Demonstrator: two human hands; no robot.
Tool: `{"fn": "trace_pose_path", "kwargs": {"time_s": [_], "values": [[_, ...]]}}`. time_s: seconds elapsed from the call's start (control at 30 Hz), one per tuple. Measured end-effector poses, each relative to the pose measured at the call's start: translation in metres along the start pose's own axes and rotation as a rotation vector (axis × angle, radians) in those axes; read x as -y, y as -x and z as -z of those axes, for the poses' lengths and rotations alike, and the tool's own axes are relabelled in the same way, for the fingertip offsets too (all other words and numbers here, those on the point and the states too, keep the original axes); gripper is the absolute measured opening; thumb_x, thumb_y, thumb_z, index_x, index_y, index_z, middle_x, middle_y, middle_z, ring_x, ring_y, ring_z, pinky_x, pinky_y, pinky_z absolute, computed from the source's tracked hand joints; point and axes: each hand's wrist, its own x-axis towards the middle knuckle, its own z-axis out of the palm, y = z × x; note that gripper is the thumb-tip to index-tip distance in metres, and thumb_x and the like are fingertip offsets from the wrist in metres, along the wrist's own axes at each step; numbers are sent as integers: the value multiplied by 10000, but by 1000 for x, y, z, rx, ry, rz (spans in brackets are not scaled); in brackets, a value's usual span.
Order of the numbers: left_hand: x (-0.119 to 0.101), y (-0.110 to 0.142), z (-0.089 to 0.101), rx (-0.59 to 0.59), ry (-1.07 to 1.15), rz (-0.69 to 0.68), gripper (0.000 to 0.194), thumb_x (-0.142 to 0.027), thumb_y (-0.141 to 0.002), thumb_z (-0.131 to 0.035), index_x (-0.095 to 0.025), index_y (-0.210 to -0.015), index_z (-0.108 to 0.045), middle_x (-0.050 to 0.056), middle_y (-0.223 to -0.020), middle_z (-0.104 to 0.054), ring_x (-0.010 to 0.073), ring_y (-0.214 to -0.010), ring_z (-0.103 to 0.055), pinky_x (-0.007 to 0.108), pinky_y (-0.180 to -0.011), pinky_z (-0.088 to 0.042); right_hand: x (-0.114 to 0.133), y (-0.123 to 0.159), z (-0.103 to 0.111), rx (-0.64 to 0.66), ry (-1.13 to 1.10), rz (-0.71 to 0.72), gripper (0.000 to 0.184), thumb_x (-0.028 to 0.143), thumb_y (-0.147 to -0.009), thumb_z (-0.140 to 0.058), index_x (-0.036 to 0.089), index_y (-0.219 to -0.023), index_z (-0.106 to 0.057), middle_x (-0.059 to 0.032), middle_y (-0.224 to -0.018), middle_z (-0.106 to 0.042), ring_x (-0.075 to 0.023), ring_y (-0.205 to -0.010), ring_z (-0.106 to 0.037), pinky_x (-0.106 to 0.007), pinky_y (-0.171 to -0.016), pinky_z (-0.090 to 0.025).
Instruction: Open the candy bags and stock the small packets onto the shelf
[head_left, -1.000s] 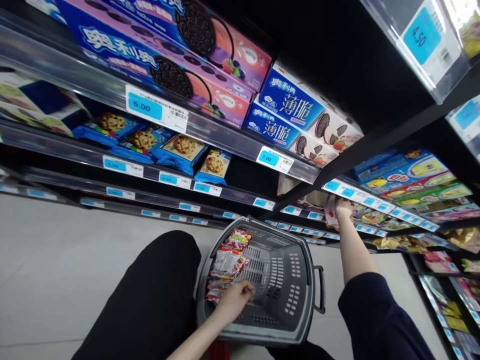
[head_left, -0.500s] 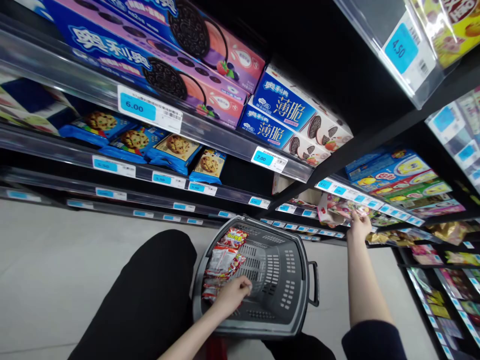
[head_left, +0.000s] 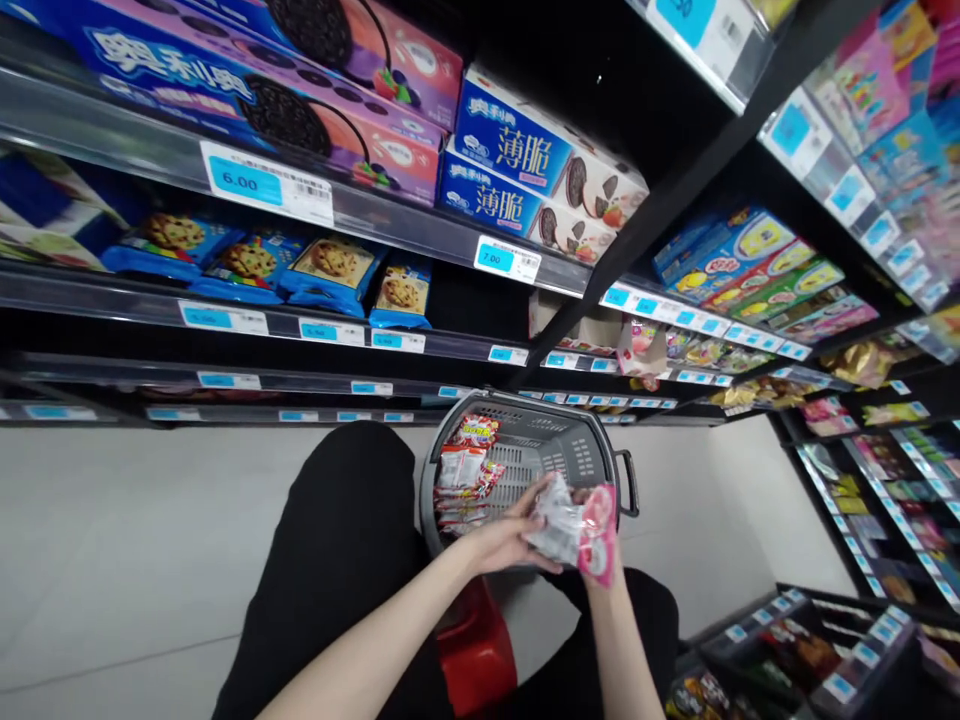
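Note:
Between my two hands, over the grey shopping basket (head_left: 525, 400), are pink and clear candy packets (head_left: 596, 535). My left hand (head_left: 506, 538) is closed on their left side, thumb and fingers against the clear wrap. Coming up from below, my right hand (head_left: 604, 590) grips them from behind; the packets hide most of its fingers. How many packets there are I cannot tell. Inside the basket, along its left wall, lie several red and white snack packets (head_left: 461, 468).
Shelves with boxed Oreo biscuits (head_left: 540, 150), blue cookie packs (head_left: 326, 275) and small candy packets (head_left: 697, 350) stand ahead. A low display shelf (head_left: 795, 660) is at the lower right. My knees flank the basket, with a red object (head_left: 476, 650) between them.
My right hand has come back from the shelf to the basket with the pink packets. My left hand has moved right and taken hold of them too. The view has shifted to the right.

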Motion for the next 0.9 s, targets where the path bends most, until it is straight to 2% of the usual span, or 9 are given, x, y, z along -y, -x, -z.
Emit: {"fn": "trace_pose_path", "kwargs": {"time_s": [0.1, 0.23, 0.33, 0.4, 0.5, 0.6, 0.67, 0.73, 0.9], "values": [[10, 0, -3, -35, -181, 30, 854, -147, -592, -712, -322, -1308, -282, 91, -1142, -491, 229, -828, -591, 422, -691, -495, -6, 26, -4, -22, 1, -39, 326, 489, -678, -611, 218, -857, -647, -54, -915, -670, -239, -894, -612, -384, -754, -501], [14, -4, -3, -123, -319, -38, 892, -157, -600, -696, -304, -1341, -222, 115, -1224, -435, 204, -801, -582, 362, -629, -522, 13, 52, 8, -101, 40, 96, 521, 450, -715, -603, 280, -1191, -477, -58, -1147, -579, -231, -979, -580, -382, -760, -503], [9, -4, -6, -187, -328, -102, 1001, -144, -581, -708, -348, -1361, -114, 116, -1328, -326, 182, -802, -581, 344, -645, -525, 20, 64, 10, -100, 232, 128, 811, 335, -649, -697, 315, -1335, -263, -56, -1035, -624, -214, -816, -627, -362, -661, -534], [4, -1, -8, -154, -323, -110, 1081, -127, -577, -712, -382, -1358, -9, 111, -1288, -380, 165, -765, -588, 322, -629, -521, 19, 68, 7, -119, 336, 158, 906, 290, -633, -710, 305, -1366, -177, -37, -905, -653, -188, -684, -628, -341, -603, -541], [-1, 3, -9, -21, -314, -60, 975, -192, -666, -656, -393, -1351, 8, 84, -1132, -504, 171, -753, -595, 299, -595, -506, 16, 74, 6, -76, 346, 179, 873, 303, -658, -679, 290, -1370, -173, -47, -960, -645, -165, -632, -620, -332, -602, -542], [0, 4, -8, 27, -427, -37, 747, -219, -675, -644, -321, -1307, -258, 40, -973, -548, 152, -709, -576, 254, -565, -469, 15, 82, 12, 14, 378, 153, 738, 278, -669, -665, 283, -1321, -319, -68, -1136, -585, -174, -727, -634, -346, -714, -528], [4, 1, -5, 2, -586, -85, 647, -190, -611, -692, -250, -1196, -422, 2, -867, -549, 127, -679, -545, 231, -579, -443, 14, 86, 18, 32, 444, 173, 622, 251, -666, -666, 259, -1248, -445, -71, -1206, -546, -214, -909, -609, -358, -825, -486], [9, -3, -2, -38, -732, -163, 607, -168, -550, -726, -217, -1109, -494, -7, -873, -547, 134, -734, -529, 236, -641, -435, 11, 87, 25, -3, 511, 201, 533, 252, -670, -663, 221, -1184, -523, -85, -1215, -545, -253, -1036, -552, -380, -879, -452], [12, -11, 5, -236, -870, -317, 537, -142, -486, -748, -166, -986, -552, 27, -1008, -536, 191, -915, -510, 293, -818, -397, -1, 80, 30, -172, 574, 212, 485, 320, -692, -644, 143, -1137, -570, -123, -1144, -594, -276, -1013, -573, -398, -846, -481]]}}
